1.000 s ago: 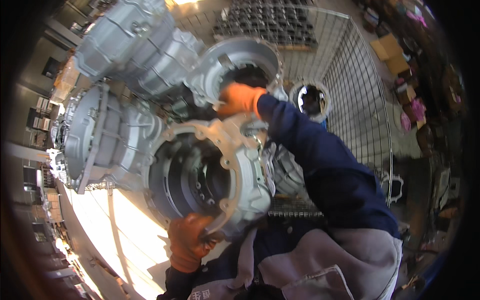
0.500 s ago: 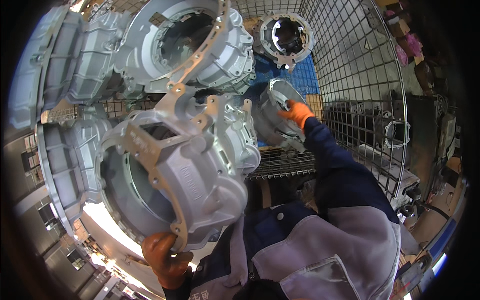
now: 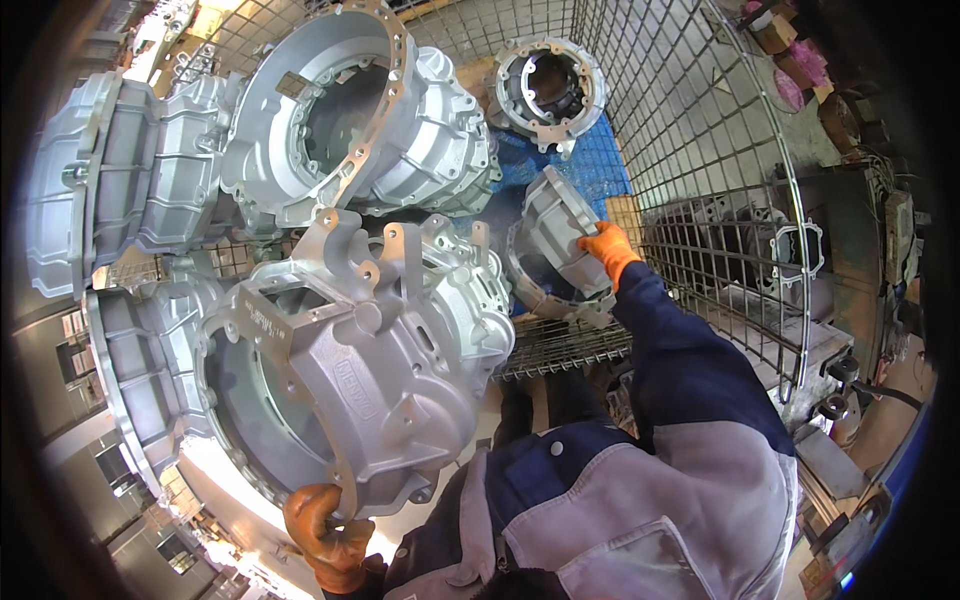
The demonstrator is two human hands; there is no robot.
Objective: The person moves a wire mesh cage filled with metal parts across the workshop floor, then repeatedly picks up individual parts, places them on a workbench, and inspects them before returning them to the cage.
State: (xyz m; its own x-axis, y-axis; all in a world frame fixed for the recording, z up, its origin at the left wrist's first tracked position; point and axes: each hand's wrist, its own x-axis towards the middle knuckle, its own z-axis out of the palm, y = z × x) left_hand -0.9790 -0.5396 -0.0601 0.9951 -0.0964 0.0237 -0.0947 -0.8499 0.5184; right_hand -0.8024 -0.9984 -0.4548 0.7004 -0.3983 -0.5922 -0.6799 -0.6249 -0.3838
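Fingers of the left hand (image 3: 325, 530) clamp the large casing (image 3: 400, 395), seemingly for support, and those of the right hand (image 3: 609, 250) the small casing (image 3: 557, 233), likely steadying its tilt.

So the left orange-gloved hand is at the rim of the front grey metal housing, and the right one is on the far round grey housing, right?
No: the right hand is on the nearer, tilted grey metal housing, not the far round one, as the head view shows. The left hand is at the rim of the front housing.
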